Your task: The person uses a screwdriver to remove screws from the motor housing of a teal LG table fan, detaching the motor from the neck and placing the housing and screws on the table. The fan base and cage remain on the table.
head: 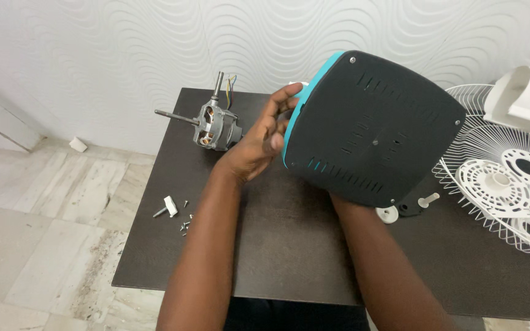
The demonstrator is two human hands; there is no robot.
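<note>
I hold a dark grey fan housing [372, 125] with a teal rim tilted up above the dark table [289, 245], its slotted, screwed back facing me. My left hand [259, 138] touches its teal left edge with fingers curled near a small white part. My right hand is hidden behind the housing; only its forearm [375, 257] shows, rising to the lower edge and supporting it.
A bare electric motor [215, 125] with shaft and coloured wires stands at the table's back left. Small screws and a white clip [176, 211] lie near the left edge. White wire fan guards [504, 184], white plastic parts and knobs [409, 208] lie at the right.
</note>
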